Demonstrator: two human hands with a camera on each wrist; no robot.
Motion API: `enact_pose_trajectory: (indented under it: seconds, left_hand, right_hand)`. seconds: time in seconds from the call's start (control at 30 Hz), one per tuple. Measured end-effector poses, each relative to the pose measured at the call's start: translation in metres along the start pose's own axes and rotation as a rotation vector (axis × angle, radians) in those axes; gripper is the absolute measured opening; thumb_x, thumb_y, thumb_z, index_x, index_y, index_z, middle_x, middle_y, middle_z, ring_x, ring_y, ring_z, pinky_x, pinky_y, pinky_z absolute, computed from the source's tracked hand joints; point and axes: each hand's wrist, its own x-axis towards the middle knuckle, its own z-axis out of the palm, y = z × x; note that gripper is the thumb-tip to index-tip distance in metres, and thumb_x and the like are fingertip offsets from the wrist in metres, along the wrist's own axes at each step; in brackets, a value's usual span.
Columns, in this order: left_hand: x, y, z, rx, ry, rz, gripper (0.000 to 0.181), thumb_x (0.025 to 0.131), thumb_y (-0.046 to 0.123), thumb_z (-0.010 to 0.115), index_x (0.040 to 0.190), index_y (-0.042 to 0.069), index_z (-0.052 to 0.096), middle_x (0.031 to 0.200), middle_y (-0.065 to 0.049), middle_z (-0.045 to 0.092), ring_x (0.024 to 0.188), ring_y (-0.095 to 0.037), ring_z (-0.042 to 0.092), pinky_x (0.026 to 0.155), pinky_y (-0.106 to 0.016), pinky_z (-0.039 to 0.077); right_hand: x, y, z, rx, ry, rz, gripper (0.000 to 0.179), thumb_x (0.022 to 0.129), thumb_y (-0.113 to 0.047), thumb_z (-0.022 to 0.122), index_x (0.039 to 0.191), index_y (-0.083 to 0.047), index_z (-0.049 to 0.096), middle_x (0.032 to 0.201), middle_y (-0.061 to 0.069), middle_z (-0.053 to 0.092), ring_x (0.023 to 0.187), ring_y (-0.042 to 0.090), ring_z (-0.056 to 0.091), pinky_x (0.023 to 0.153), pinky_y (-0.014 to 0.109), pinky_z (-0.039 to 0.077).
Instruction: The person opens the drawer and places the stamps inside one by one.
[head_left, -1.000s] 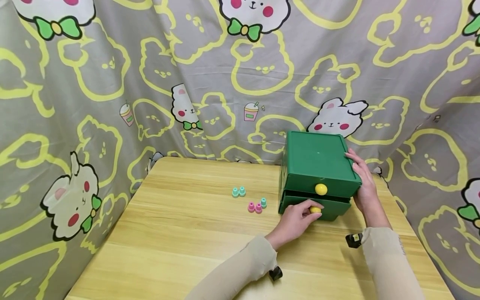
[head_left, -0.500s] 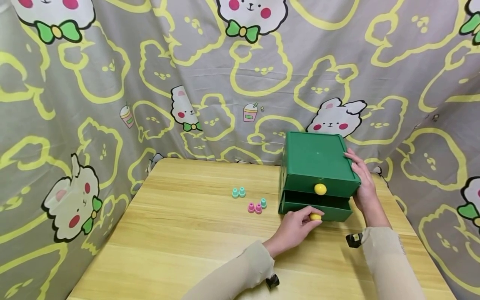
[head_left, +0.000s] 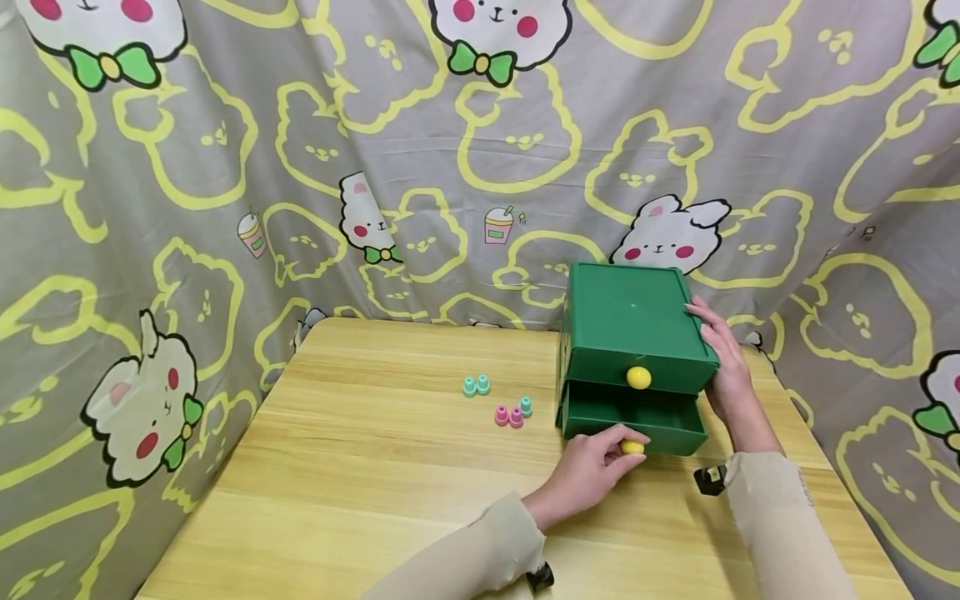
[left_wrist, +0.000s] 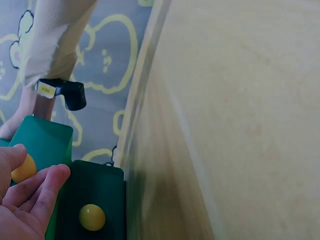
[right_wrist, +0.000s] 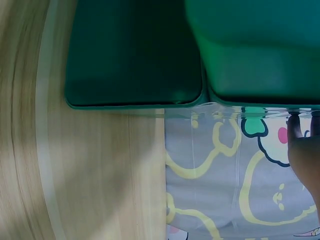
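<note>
A green two-drawer box (head_left: 630, 308) stands at the right of the table, its lower drawer (head_left: 667, 437) pulled partly out and bare inside where it shows. My left hand (head_left: 581, 479) pinches that drawer's yellow knob (head_left: 633, 447) between thumb and fingers; the left wrist view shows the same knob (left_wrist: 23, 169) in the grip. The upper drawer is closed, with its own yellow knob (head_left: 639, 377) untouched. Fingers of my right hand (head_left: 723, 367) lie fairly straight along the box's right side; in the right wrist view only part of this hand (right_wrist: 305, 160) appears.
Left of the box, small peg-like pieces stand on the wooden table (head_left: 337, 467): a teal pair (head_left: 476, 385), and two pink ones (head_left: 508, 416) beside a third teal one (head_left: 526, 407). A patterned curtain (head_left: 420, 150) hangs behind the table and along its sides.
The lower drawer has slid out toward me, with my left hand moving back on its knob. My right hand has stayed against the box's side.
</note>
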Motion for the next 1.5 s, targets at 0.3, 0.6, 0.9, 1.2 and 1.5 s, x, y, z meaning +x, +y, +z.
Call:
enact_pose_trajectory:
  seconds: [0.3, 0.6, 0.9, 1.2, 1.5]
  left_hand:
    - [-0.013, 0.008, 0.004, -0.020, -0.019, -0.013, 0.024, 0.106, 0.034, 0.059, 0.127, 0.026, 0.068, 0.080, 0.005, 0.066, 0.063, 0.006, 0.045, 0.058, -0.010, 0.042]
    - [-0.021, 0.013, 0.006, -0.006, -0.025, -0.006, 0.024, 0.106, 0.033, 0.058, 0.127, 0.026, 0.068, 0.072, 0.011, 0.055, 0.061, 0.006, 0.041, 0.057, -0.010, 0.039]
    - [-0.027, 0.014, 0.005, -0.008, -0.032, -0.012, 0.024, 0.106, 0.033, 0.059, 0.127, 0.026, 0.068, 0.089, 0.006, 0.072, 0.066, 0.008, 0.046, 0.061, -0.008, 0.044]
    - [-0.035, 0.016, 0.008, -0.040, -0.054, 0.008, 0.024, 0.106, 0.033, 0.058, 0.128, 0.026, 0.068, 0.083, 0.005, 0.069, 0.063, 0.009, 0.043, 0.059, -0.008, 0.044]
    - [-0.041, 0.019, 0.008, 0.043, -0.059, 0.055, 0.025, 0.108, 0.032, 0.056, 0.130, 0.025, 0.066, 0.083, 0.008, 0.068, 0.066, 0.014, 0.043, 0.061, -0.005, 0.044]
  right_hand:
    - [0.000, -0.002, 0.000, -0.009, -0.004, 0.013, 0.047, 0.113, -0.030, 0.038, 0.158, -0.015, 0.043, 0.174, -0.007, 0.012, 0.160, 0.018, 0.003, 0.130, 0.036, 0.006]
    - [0.000, -0.001, -0.002, -0.031, -0.009, 0.011, 0.048, 0.113, -0.030, 0.038, 0.158, -0.014, 0.042, 0.175, -0.006, 0.012, 0.160, 0.018, 0.002, 0.130, 0.035, 0.007]
    - [0.001, 0.000, -0.005, -0.049, -0.031, -0.002, 0.047, 0.114, -0.029, 0.036, 0.159, -0.015, 0.042, 0.175, -0.003, 0.009, 0.159, 0.019, 0.003, 0.128, 0.034, 0.009]
    - [0.001, -0.001, -0.006, -0.062, -0.039, 0.006, 0.048, 0.114, -0.031, 0.037, 0.159, -0.016, 0.042, 0.175, -0.007, 0.011, 0.160, 0.019, 0.001, 0.130, 0.039, 0.003]
    - [0.000, -0.001, -0.005, -0.056, -0.047, -0.001, 0.048, 0.114, -0.030, 0.036, 0.159, -0.015, 0.041, 0.175, -0.003, 0.008, 0.159, 0.018, 0.003, 0.128, 0.034, 0.009]
